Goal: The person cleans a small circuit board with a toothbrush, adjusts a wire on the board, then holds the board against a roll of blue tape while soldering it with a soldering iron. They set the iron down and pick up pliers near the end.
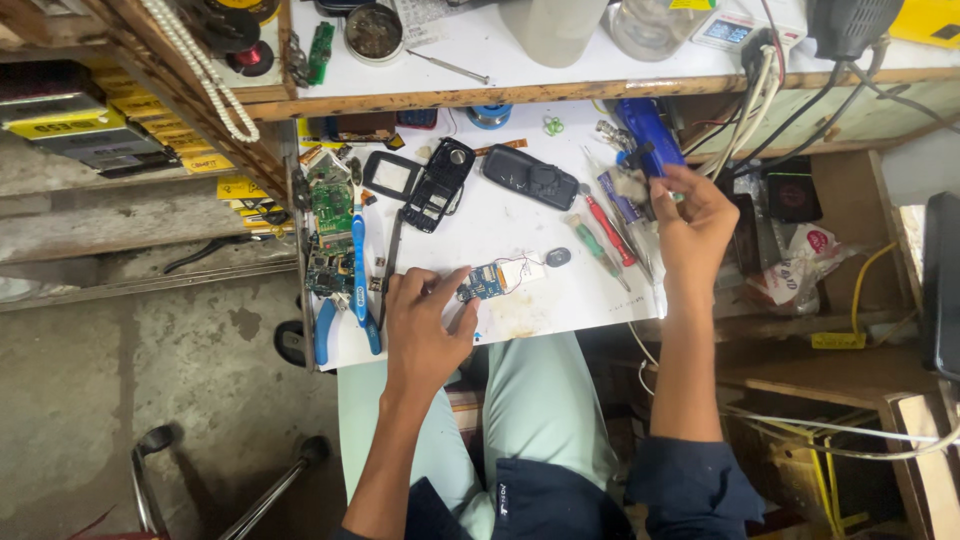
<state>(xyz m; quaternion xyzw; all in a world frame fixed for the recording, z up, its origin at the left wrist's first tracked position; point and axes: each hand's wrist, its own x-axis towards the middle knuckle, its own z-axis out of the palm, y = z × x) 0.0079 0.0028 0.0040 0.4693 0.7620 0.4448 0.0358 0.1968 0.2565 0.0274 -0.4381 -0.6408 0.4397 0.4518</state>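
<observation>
Overhead view of the bench as I see it through the head camera. My left hand (425,325) lies flat on the white worktop (540,215), fingers spread and holding nothing; its index and thumb tips touch the left edge of a small blue circuit board (483,283), which lies just right of the hand with thin wires running to a white part (523,271) beside it. My right hand (690,220) is raised at the worktop's right edge, fingers pinched around a small grey item (632,185) that I cannot identify. Between the two hands lie a green-handled screwdriver (594,245), a red-handled screwdriver (610,230) and a round coin cell (558,257). Further back sit an open black phone shell (440,182), a separate black frame (391,177) and a dark phone back (530,178). Along the left edge lie a blue toothbrush (359,265), blue-handled pliers (325,330) and green boards (330,205). A wooden shelf (480,92) spans above the worktop, carrying jars and a solder tin (373,30). Cables (760,100) hang at right. Bare concrete floor (150,340) shows at left; pale green trousers (530,400) show below the worktop.
</observation>
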